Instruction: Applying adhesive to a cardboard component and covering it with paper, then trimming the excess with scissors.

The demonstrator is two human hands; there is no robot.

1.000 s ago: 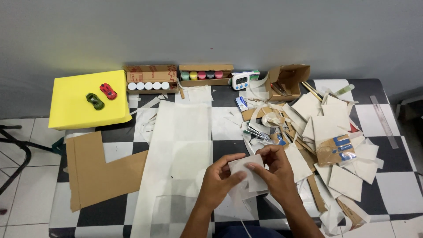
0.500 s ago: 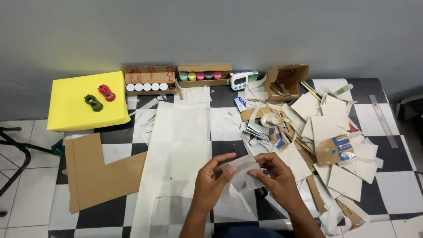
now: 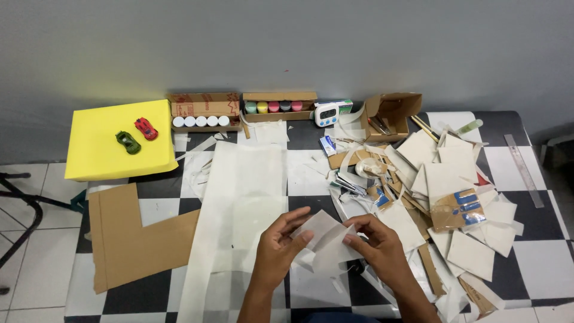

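White paper piece held up over near middle of checkered table, above long white paper sheet. My left hand pinches its left edge, fingers curled closed on it. My right hand grips right side, fingers closed on same piece. Right of hands: heap of white squares and cardboard scraps. Left: L-shaped cardboard. Far left: yellow block with two toy cars. Far edge: paint pot boxes.
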